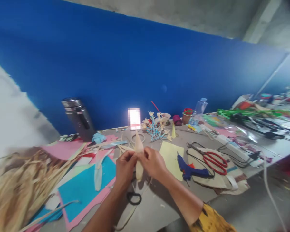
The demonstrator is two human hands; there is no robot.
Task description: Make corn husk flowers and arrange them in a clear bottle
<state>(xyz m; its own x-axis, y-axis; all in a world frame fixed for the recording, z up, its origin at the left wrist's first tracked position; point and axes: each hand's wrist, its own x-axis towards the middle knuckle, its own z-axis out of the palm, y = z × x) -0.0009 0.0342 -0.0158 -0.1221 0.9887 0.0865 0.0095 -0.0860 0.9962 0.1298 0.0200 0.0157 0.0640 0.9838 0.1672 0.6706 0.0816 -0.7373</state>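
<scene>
Over the middle of the table, both hands pinch a pale, dry strip that looks like corn husk. My left hand grips it from the left with thumb and fingers pressed together. From the right, my right hand closes on the same strip near its middle. One pointed end rises above the fingers; the other hangs below them. Under the hands shows a black scissor handle, its blades mostly hidden. Just beyond stands a bunch of small cream flowers on light-blue stems.
A blue glue gun and red-handled scissors lie right, near yellow paper. Blue paper and a heap of dry husks lie left. At the back stand a dark thermos, a bright phone-like screen and a plastic bottle.
</scene>
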